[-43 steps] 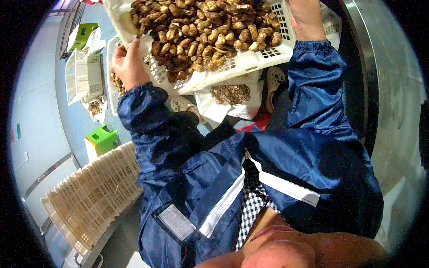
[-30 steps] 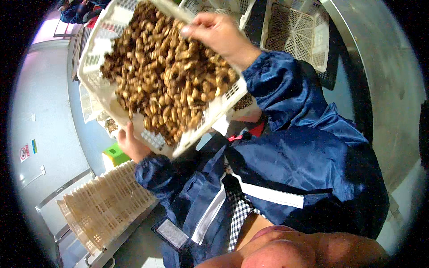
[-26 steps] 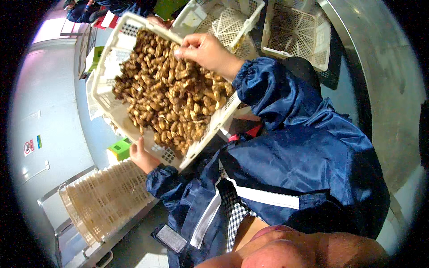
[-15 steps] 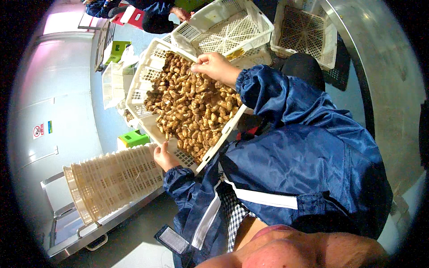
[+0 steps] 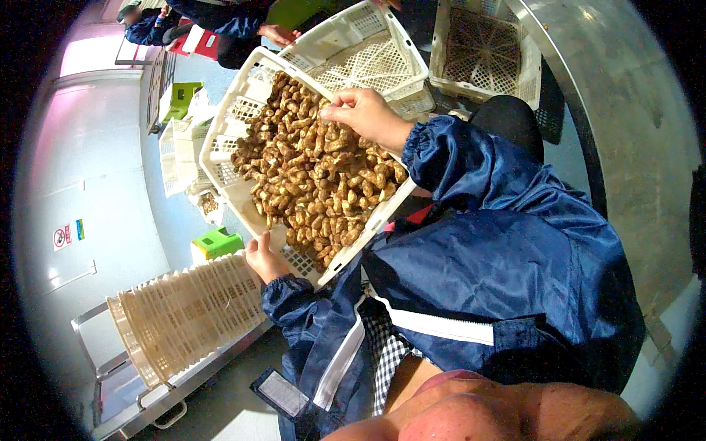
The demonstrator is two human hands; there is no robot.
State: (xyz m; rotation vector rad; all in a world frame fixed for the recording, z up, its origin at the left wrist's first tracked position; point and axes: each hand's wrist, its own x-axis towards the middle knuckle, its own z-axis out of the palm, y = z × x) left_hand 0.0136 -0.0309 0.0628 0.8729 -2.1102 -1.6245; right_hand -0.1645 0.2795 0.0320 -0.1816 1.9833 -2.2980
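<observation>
A white slotted plastic crate [image 5: 243, 125] full of brown knobbly roots [image 5: 316, 173] sits tilted against my lap. My left hand [image 5: 262, 259] grips its near lower rim. Over the pile, my right hand [image 5: 362, 116] pinches one of the roots at the crate's upper right side. Both my arms are in dark blue jacket sleeves.
An empty white crate [image 5: 353, 51] lies just beyond, and a soiled one [image 5: 485, 48] stands at the upper right. A stack of cream crates [image 5: 184, 316] rests on a metal trolley at the lower left. A green stool [image 5: 217, 242] stands nearby. Another person's hand [image 5: 276, 33] shows at the top.
The filled crate has come down from raised overhead and lies lower against my lap. My right hand moved from its far rim onto the roots.
</observation>
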